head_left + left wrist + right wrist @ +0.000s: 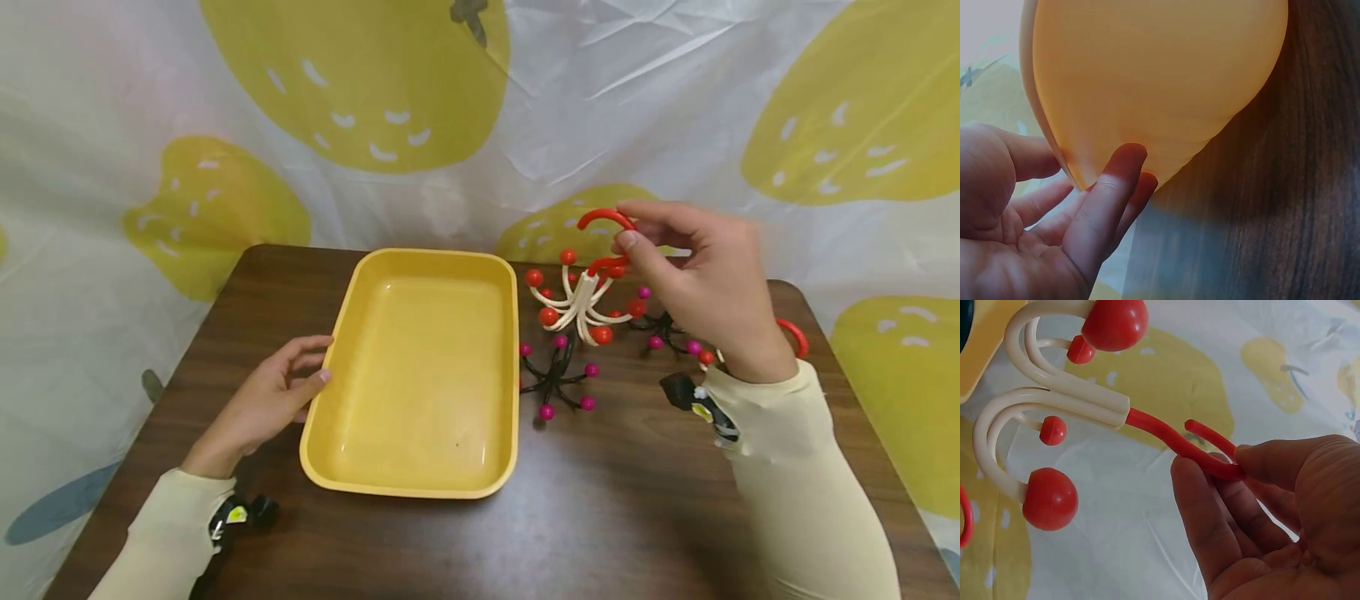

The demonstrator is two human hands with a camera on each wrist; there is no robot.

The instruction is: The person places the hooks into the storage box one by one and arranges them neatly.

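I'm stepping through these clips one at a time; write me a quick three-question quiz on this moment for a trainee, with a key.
1. True or false: the cream hanger lies inside the yellow tray, whose edge the left hand holds.

2. Which part of the cream hanger does the right hand pinch?
a) a red ball
b) the red hook
c) a cream arm

3. What colour are the ball tips of the black hanger nearest the yellow tray?

Key:
1. False; the right hand holds it outside, to the yellow tray's right in the head view.
2. b
3. Magenta.
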